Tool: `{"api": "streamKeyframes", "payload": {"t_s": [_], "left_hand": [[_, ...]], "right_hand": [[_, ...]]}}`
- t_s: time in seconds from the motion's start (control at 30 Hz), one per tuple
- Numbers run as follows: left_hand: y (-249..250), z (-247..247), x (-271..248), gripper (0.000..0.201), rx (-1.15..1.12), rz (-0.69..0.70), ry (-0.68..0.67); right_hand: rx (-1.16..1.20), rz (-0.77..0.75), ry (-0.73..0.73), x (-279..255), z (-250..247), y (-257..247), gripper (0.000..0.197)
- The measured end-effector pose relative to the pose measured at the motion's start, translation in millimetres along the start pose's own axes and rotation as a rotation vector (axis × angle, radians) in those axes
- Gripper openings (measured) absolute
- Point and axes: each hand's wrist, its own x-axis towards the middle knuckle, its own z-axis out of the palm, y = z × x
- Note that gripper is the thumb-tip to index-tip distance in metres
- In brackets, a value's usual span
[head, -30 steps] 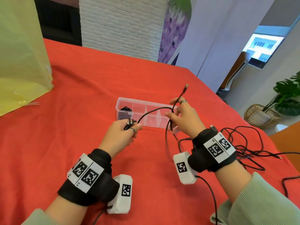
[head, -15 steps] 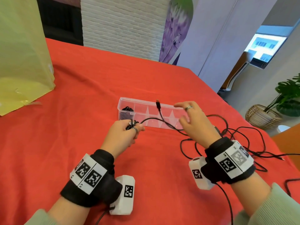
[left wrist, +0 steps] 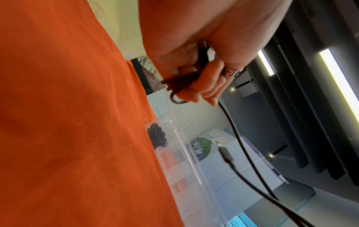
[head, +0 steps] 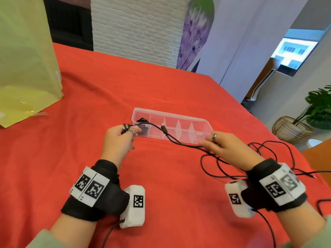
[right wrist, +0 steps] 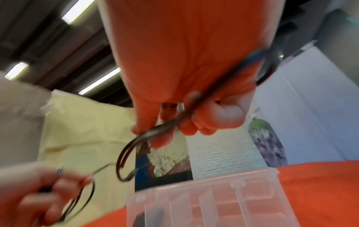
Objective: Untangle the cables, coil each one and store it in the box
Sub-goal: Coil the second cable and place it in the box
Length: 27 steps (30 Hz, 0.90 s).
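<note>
A thin black cable stretches between my two hands in front of the clear divided box. My left hand grips a small coil of it, held near the box's left end. My right hand has its fingers curled round the doubled cable, low over the red cloth. The cable's free plug hangs in front of the box. One coiled black cable lies in the box's leftmost compartment. The other compartments look bare.
A tangle of loose black cables lies on the red tablecloth to the right, behind my right wrist. A yellow plastic bag stands at the far left. A wicker basket with a plant sits beyond the table's right edge.
My right hand came down from a raised position and moved right, drawing the cable out flatter. The plug dropped from above to just before the box. My left hand stayed in place.
</note>
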Motion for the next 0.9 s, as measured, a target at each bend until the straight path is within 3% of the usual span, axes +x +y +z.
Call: {"api": "streamKeyframes", "payload": {"t_s": [0.07, 0.2, 0.27, 0.4, 0.6, 0.73, 0.83, 0.9], "left_hand": [[-0.4, -2.4, 2.5, 0.014, -0.016, -0.004, 0.027], [-0.1, -3.0, 2.2, 0.015, -0.021, -0.009, 0.027], [-0.1, -3.3, 1.8, 0.016, -0.023, -0.014, 0.029], [-0.6, -1.8, 0.4, 0.013, 0.001, -0.019, 0.006], [-3.2, -2.9, 2.7, 0.016, 0.053, -0.022, -0.009], [-6.7, -1.8, 4.4, 0.021, 0.129, -0.01, -0.018], [-8.4, -2.6, 5.7, 0.023, 0.168, 0.012, -0.033], [-8.5, -3.0, 5.5, 0.022, 0.199, 0.016, -0.049]], "right_hand": [[0.183, 0.124, 0.103, -2.1, -6.2, 15.6, 0.037], [0.664, 0.565, 0.385, -3.4, -8.0, 56.8, 0.033], [0.889, 0.704, 0.49, -7.0, -9.6, 74.1, 0.031], [1.066, 0.797, 0.597, -10.4, -3.5, 97.7, 0.03], [1.321, 0.809, 0.998, -8.5, -3.7, 100.5, 0.025], [1.341, 0.829, 0.806, -2.3, 1.8, 102.3, 0.017], [1.195, 0.888, 0.758, 2.4, 7.4, 99.0, 0.052], [0.908, 0.844, 0.771, 7.6, 12.2, 83.6, 0.064]]}}
